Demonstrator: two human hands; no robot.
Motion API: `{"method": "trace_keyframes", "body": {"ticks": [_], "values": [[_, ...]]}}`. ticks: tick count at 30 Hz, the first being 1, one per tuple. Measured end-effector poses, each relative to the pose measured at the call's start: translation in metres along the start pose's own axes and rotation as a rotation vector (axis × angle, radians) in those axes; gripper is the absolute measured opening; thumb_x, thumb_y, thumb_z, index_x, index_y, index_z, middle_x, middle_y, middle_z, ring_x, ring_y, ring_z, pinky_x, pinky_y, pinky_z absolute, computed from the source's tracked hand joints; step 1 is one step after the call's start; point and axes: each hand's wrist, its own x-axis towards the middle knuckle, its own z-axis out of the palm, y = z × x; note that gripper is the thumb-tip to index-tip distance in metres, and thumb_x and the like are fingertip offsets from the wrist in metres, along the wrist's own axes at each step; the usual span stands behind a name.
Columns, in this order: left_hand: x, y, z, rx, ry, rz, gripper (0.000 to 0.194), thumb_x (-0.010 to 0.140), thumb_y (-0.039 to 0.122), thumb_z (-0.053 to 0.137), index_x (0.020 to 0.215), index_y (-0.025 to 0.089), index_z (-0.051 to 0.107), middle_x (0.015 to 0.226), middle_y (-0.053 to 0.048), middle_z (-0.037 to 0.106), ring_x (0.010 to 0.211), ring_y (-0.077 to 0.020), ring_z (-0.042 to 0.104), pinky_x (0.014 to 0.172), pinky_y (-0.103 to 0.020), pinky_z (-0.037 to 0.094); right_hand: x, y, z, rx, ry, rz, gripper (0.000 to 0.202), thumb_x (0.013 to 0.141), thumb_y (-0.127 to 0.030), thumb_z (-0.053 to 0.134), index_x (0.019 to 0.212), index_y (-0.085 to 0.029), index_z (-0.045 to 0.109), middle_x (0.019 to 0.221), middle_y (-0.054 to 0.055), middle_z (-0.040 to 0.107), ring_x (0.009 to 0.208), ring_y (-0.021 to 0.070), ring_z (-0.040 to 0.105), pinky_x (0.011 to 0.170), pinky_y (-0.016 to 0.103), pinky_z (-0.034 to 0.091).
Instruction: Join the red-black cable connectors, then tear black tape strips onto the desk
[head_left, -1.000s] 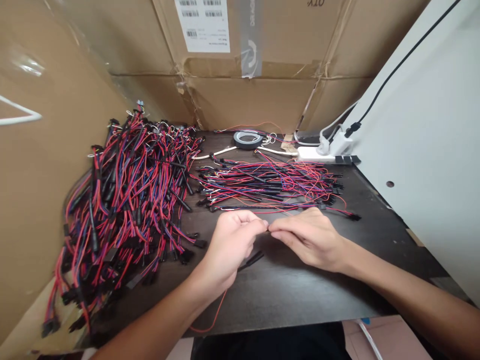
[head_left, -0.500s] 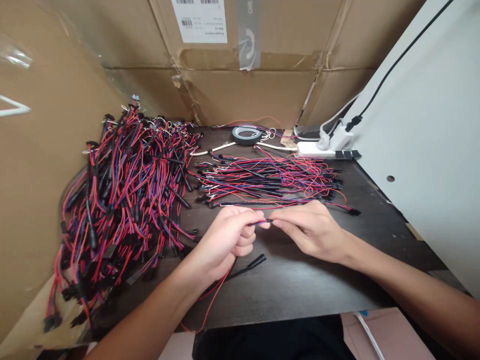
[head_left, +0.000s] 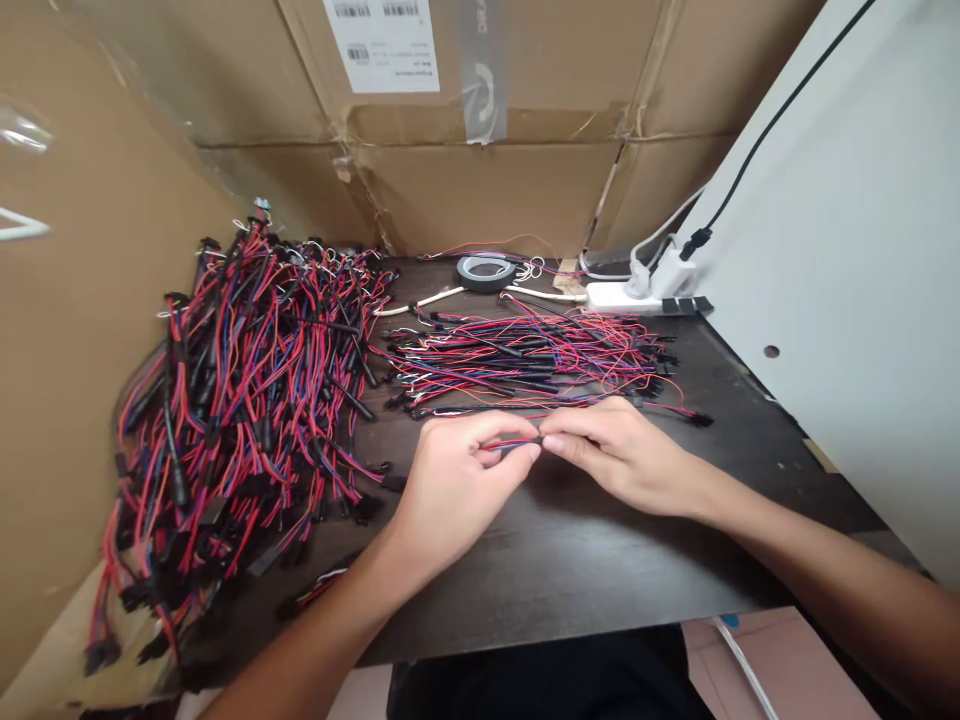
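Note:
Between my two hands runs a wire harness (head_left: 511,442) with red, blue and black strands. My left hand (head_left: 465,480) pinches it between thumb and forefinger, the strands passing through the gap behind the fingertips. Just to the right, the fingertips of my right hand (head_left: 622,455) grip a small black part of the same harness, mostly covered by the fingers. Both sets of fingertips nearly meet. Beyond my hands lies a row of similar wire harnesses (head_left: 525,360), laid roughly side to side on the dark table (head_left: 585,570).
A tall heap of wire harnesses (head_left: 255,400) fills the left side. At the back are a roll of black tape (head_left: 487,272) and a white power strip (head_left: 626,298) with plugs. Cardboard (head_left: 480,190) stands behind, and a white panel (head_left: 840,250) on the right.
My left hand has turned over and re-gripped the harness, now pinching near my right fingertips. The black connector end and loose wires below my left hand no longer show there. The view has shifted slightly.

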Motion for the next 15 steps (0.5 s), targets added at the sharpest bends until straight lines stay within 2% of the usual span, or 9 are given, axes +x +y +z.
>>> {"method": "trace_keyframes", "body": {"ticks": [3, 9, 12, 15], "values": [[0.0003, -0.0012, 0.0002, 0.036, -0.016, 0.034, 0.008, 0.075, 0.017, 0.067, 0.075, 0.018, 0.074, 0.073, -0.003, 0.070, 0.064, -0.0147, 0.062, 0.060, -0.021, 0.048, 0.0003, -0.0002, -0.0018, 0.022, -0.035, 0.031, 0.028, 0.098, -0.029, 0.042, 0.085, -0.015, 0.063, 0.060, -0.002, 0.051, 0.052, 0.0091, 0.042, 0.054, 0.023, 0.026], [0.0024, -0.0056, -0.0046, 0.136, -0.154, 0.060, 0.016, 0.082, 0.020, 0.059, 0.070, 0.015, 0.067, 0.060, 0.002, 0.058, 0.055, -0.0091, 0.049, 0.054, -0.018, 0.037, -0.0001, 0.0043, -0.0023, -0.019, -0.076, 0.026, 0.026, 0.099, -0.028, 0.040, 0.084, -0.016, 0.057, 0.059, -0.003, 0.045, 0.052, 0.0096, 0.040, 0.053, 0.023, 0.023], [0.0045, -0.0058, -0.0062, 0.088, -0.235, 0.013, 0.017, 0.083, 0.021, 0.055, 0.070, 0.014, 0.064, 0.058, 0.003, 0.053, 0.054, -0.0080, 0.043, 0.052, -0.018, 0.032, 0.0008, 0.0053, -0.0041, 0.007, -0.118, -0.005, 0.026, 0.099, -0.028, 0.039, 0.083, -0.016, 0.056, 0.059, -0.004, 0.039, 0.052, 0.0094, 0.038, 0.053, 0.024, 0.023], [0.0073, -0.0049, -0.0073, -0.016, -0.296, -0.078, 0.016, 0.082, 0.023, 0.055, 0.070, 0.014, 0.061, 0.061, 0.003, 0.052, 0.056, -0.0084, 0.042, 0.053, -0.018, 0.032, 0.0024, 0.0047, -0.0057, 0.056, -0.149, 0.001, 0.028, 0.099, -0.029, 0.040, 0.080, -0.016, 0.055, 0.060, -0.004, 0.040, 0.053, 0.0093, 0.038, 0.054, 0.024, 0.024]]}}
